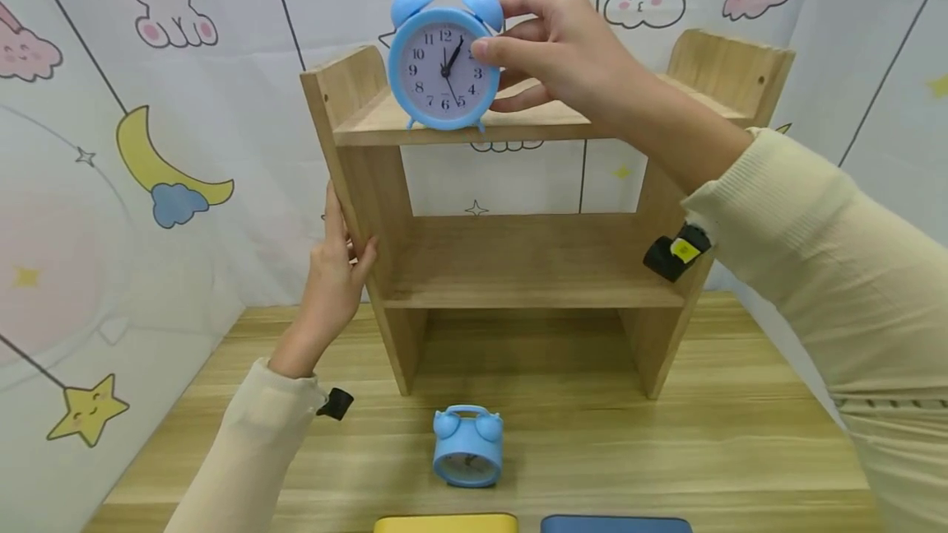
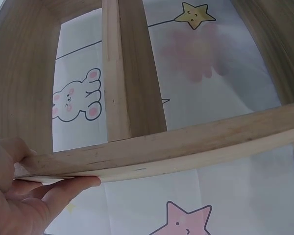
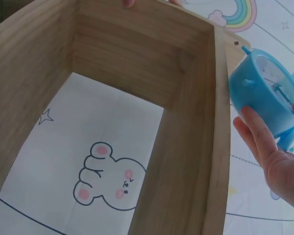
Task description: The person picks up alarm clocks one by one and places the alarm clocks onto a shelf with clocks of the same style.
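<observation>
A light blue twin-bell alarm clock (image 1: 425, 85) is upright at the left front of the wooden shelf's (image 1: 533, 261) top board, its dial facing me. My right hand (image 1: 563, 52) grips it from the right side, thumb on the front rim and fingers behind. In the right wrist view the clock (image 3: 255, 93) shows from its side, feet close to the top board. My left hand (image 1: 333, 278) holds the edge of the shelf's left side panel, thumb inside and fingers outside. That grip also shows in the left wrist view, where the side panel (image 2: 186, 147) runs across.
A second light blue alarm clock (image 1: 468, 447) stands on the wood-grain table (image 1: 592, 451) in front of the shelf. Nearer to me lie a yellow object (image 1: 444, 524) and a blue object (image 1: 615, 525), both cut off by the frame. A cartoon-printed curtain (image 1: 222, 105) hangs behind.
</observation>
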